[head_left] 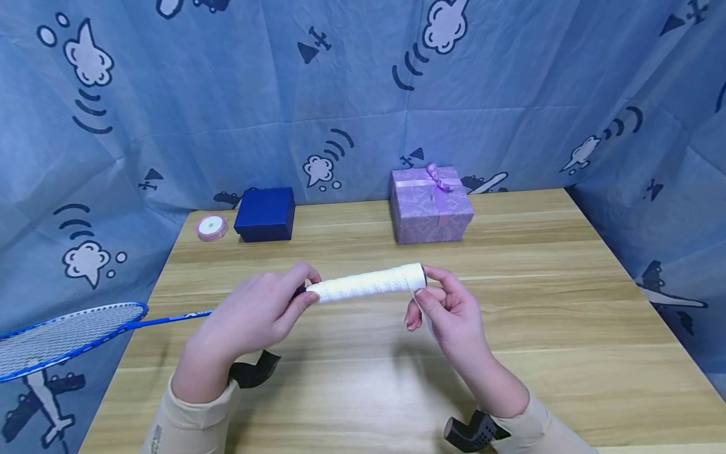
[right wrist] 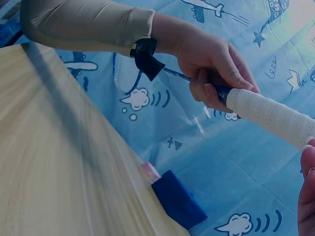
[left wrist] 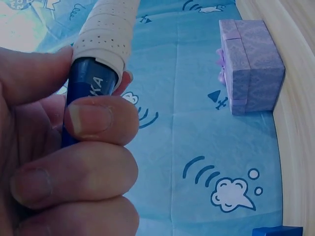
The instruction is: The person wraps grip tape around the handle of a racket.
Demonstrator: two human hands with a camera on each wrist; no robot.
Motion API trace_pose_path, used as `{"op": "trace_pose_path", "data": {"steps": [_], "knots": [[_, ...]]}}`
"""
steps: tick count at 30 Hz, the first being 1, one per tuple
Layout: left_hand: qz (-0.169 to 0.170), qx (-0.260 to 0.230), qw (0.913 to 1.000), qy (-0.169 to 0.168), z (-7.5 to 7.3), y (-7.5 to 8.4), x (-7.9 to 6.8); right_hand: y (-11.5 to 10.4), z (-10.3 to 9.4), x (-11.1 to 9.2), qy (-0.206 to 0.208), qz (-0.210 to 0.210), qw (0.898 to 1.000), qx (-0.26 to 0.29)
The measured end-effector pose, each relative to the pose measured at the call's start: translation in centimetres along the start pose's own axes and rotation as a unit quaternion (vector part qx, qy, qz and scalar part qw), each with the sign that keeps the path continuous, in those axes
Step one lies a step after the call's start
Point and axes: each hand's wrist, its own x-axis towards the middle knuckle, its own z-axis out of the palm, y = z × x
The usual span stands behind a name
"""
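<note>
A blue badminton racket (head_left: 170,320) is held level above the table, its head pointing left. White perforated grip tape (head_left: 363,285) is wound round its handle in overlapping turns. My left hand (head_left: 255,315) grips the blue cone (left wrist: 91,78) just past the wrapped part, with fingers curled round it in the left wrist view. At the butt end, my right hand (head_left: 456,309) pinches the tape between thumb and fingers, its index finger against the end of the handle. A narrow loose strip of tape runs down beside the right thumb.
A wooden table (head_left: 351,391) lies below the hands. Toward its back stand a pink-edged ribbon roll (head_left: 212,227), a dark blue box (head_left: 264,215) and a purple gift box (head_left: 431,211) with a bow. A blue printed cloth (head_left: 363,82) hangs behind and at the sides.
</note>
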Motion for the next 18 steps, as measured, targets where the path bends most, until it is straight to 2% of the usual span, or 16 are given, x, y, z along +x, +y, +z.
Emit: {"op": "trace_pose_path", "data": {"steps": [4, 7, 13, 18], "knots": [[-0.015, -0.037, 0.9991, -0.015, -0.03, 0.04, 0.02, -0.03, 0.08, 0.06, 0.002, -0.008, 1.0, 0.009], [-0.011, -0.047, 0.9988, -0.012, -0.04, 0.01, 0.04, -0.01, 0.05, 0.07, -0.005, -0.02, 1.0, 0.018], [0.039, -0.012, 0.9985, 0.036, 0.15, 0.02, 0.1, -0.07, 0.1, 0.03, 0.003, -0.02, 1.0, 0.014], [0.061, 0.012, 0.9959, 0.065, 0.32, 0.09, 0.11, -0.12, 0.16, 0.04, 0.011, -0.005, 1.0, 0.005]]}}
